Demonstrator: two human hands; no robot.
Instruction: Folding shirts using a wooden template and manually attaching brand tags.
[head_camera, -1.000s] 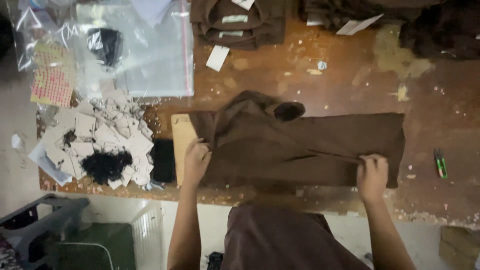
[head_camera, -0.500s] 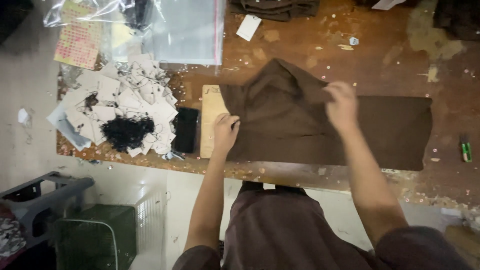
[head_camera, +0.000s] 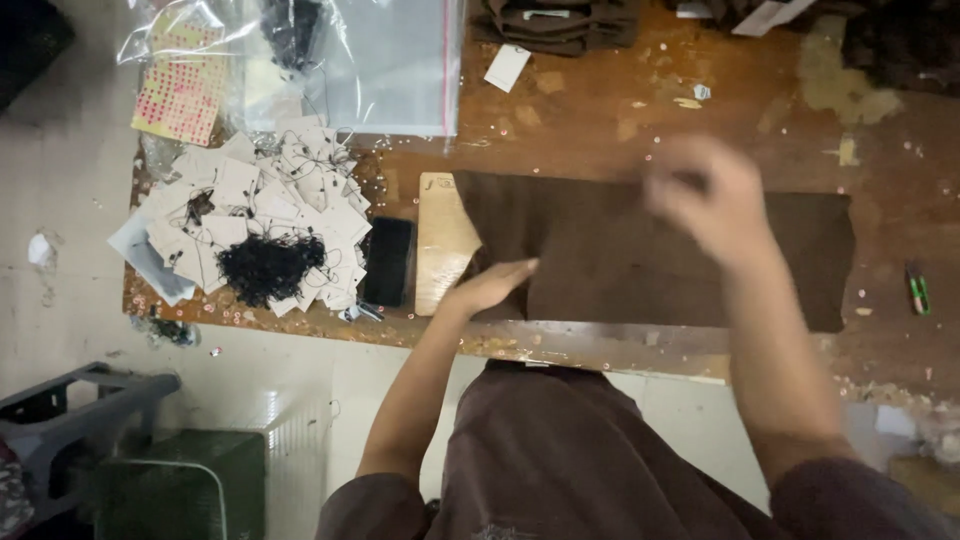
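From the head camera, looking straight down: a brown folded garment (head_camera: 650, 255) is lying flat on the worn wooden surface (head_camera: 620, 110), spread wide across the near edge. The left hand (head_camera: 492, 285) is pressing flat on the garment's left end, fingers stretched out and together, not gripping anything, right where the cloth is overlapping a pale cardboard sheet (head_camera: 440, 240). The right hand (head_camera: 705, 200) is hovering over the middle of the cloth and it's blurry, so I can't tell how open those fingers are or if they're pinching the fabric. Just left of the cardboard a black phone (head_camera: 388, 262) is sitting beside a heap of paper tags (head_camera: 255, 215) with black strings
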